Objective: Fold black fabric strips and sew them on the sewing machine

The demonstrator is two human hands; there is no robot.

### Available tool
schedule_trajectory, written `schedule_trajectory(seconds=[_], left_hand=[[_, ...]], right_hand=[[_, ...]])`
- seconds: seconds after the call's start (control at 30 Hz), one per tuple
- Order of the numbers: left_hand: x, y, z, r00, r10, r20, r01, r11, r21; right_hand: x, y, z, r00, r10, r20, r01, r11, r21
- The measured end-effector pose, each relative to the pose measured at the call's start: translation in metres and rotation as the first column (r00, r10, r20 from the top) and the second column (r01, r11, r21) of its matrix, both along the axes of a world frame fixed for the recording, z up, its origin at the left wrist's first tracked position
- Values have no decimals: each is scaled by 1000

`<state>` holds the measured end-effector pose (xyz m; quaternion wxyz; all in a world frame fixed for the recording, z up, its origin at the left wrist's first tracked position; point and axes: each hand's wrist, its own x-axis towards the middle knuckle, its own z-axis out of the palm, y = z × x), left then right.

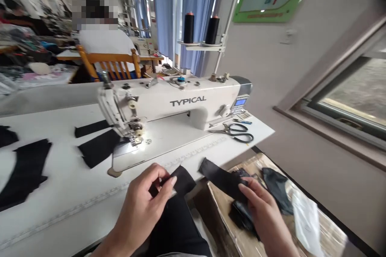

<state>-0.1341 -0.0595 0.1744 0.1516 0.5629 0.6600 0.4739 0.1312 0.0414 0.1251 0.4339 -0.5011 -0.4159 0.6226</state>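
Note:
My left hand [147,200] pinches a small black fabric piece [183,180] at the table's front edge, thumb on top. To its right, my right hand [261,200] grips the end of a black fabric strip [221,176], whose free end points left. A gap separates the two pieces. Behind them stands a white sewing machine [157,100], its lamp lit at the needle. Black fabric pieces [98,148] lie left of the needle, partly behind the machine head. More curved black pieces [28,168] lie at the far left of the white table [81,184].
Black-handled scissors [238,132] lie right of the machine. Below at right, a cardboard box [223,213] holds dark fabric and a white plastic piece [306,217]. Two black thread cones [189,28] stand on a rack. A person [105,46] sits on a wooden chair behind.

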Motion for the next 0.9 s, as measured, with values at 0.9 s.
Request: schedule_trajectory(seconds=[0.9], left_hand=[[110,46,-116,617,-567,-545,493,819,-294]], right_hand=[[-1,-37,-88,902,-62,-427,-112,923,-369]])
